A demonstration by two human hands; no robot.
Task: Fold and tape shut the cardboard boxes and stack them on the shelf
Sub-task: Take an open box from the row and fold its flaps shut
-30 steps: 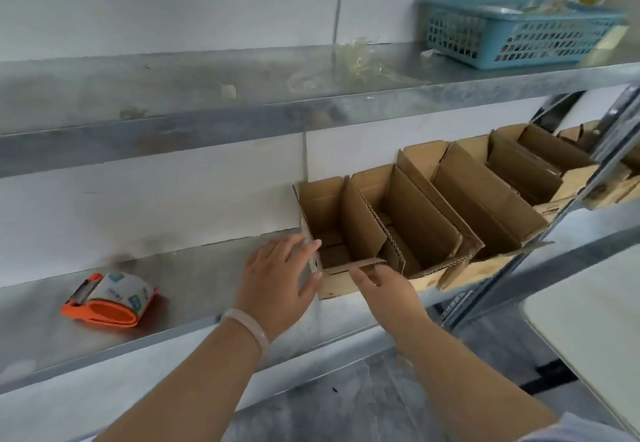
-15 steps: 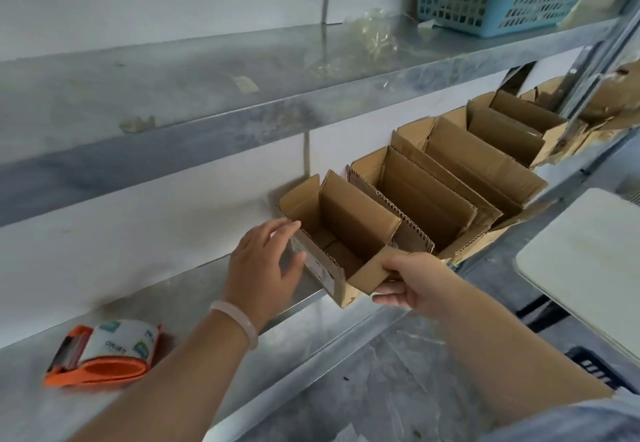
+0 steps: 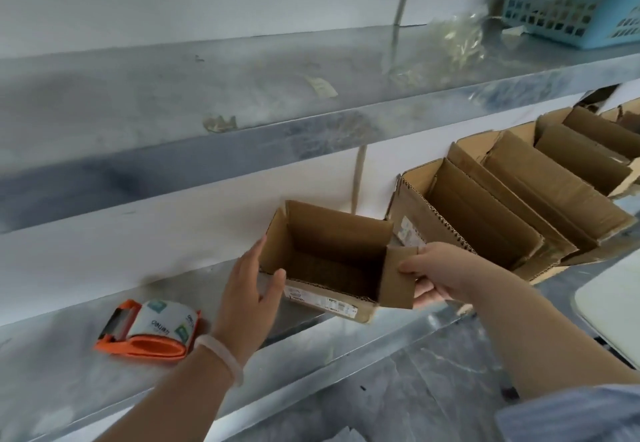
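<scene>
Far right, the basket [image 3: 568, 9] and box row [image 3: 502, 209] run off frame, boxes uncountable. One box [image 3: 332, 234], gripped by left hand [image 3: 246, 292], its flap pinched by right hand [image 3: 446, 275]; one dispenser [image 3: 156, 334].

Blue basket [image 3: 568, 9] top right, crumpled clear plastic [image 3: 457, 40] beside it; white tabletop [image 3: 613, 306] right edge; grey floor [image 3: 398, 400].

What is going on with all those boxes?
A person holds one open box in both hands at the front of the lower shelf. The left hand grips its left corner, and the right hand pinches a flap. The top is open and not taped yet. More open boxes stand in a row to the right, and the tape lies on the shelf to the left.
</scene>
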